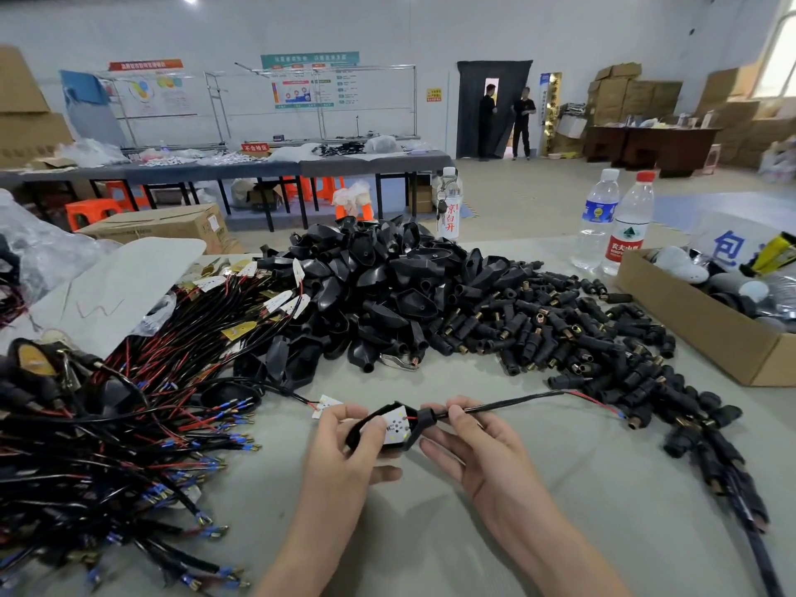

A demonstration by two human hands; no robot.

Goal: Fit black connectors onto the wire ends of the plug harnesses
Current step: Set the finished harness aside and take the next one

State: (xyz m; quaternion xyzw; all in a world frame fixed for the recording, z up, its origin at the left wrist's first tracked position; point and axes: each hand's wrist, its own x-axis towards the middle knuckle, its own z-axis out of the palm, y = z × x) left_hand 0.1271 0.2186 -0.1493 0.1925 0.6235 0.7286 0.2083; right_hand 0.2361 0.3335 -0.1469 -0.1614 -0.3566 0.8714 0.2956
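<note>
Black two-core plug harness (517,400) is held just above the grey table (538,519). Left hand (340,445) grips its black wedge-shaped plastic housing (424,420), thumb pressed on the white LED board (398,424) inside. Right hand (478,445) pinches the cable just right of the housing neck, other fingers loosely spread. Red and blue wire ends (618,412) lie further right of the housing, bare, near a loose black connector. Heap of black barrel connectors with brass inserts (560,329) sits behind-right of the housing. Heap of empty black housings (379,286) is directly behind it. Bundle of harnesses with blue terminals (129,415) is to its left, brown cardboard box (706,325) far right.
</note>
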